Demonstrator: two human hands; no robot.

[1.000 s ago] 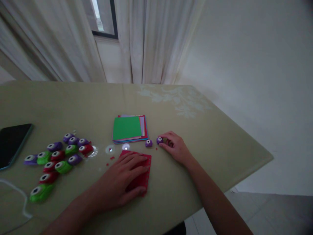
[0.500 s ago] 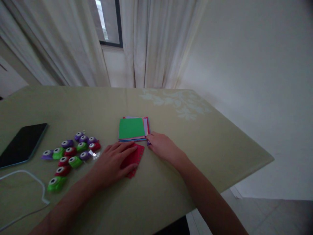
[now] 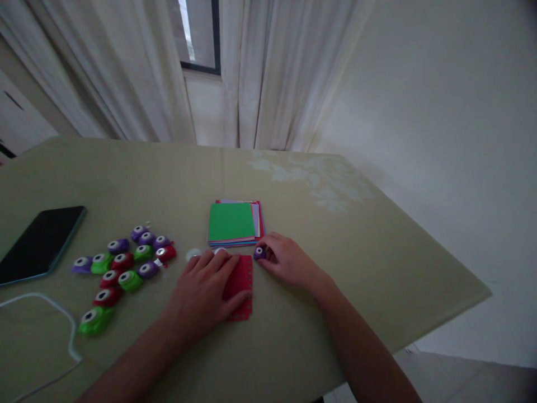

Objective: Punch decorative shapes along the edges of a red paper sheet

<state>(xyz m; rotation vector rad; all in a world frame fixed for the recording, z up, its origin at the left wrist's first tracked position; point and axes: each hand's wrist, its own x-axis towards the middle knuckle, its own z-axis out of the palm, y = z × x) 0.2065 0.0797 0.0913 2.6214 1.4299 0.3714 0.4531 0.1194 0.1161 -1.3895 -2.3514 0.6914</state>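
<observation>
The right hand point(image 3: 289, 262) pinches a purple punch point(image 3: 259, 252) at its fingertips, just right of the red paper's point(image 3: 240, 285) far corner. The left hand point(image 3: 205, 294) lies flat, fingers spread, pinning that paper to the tabletop point(image 3: 335, 263).

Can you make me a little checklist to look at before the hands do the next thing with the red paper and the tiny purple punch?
1. Left hand lies flat on the red paper sheet, pinning it: ok.
2. Right hand has fingers on the small purple craft punch: ok.
3. Punch sits by the sheet's far right corner, not over it: not ok.
4. Punch gripped firmly: cannot tell.
5. Stack of coloured paper squares with green on top lies close behind the punch: ok.
6. Cluster of purple, green and red punches lies clear on the left: ok.
</observation>
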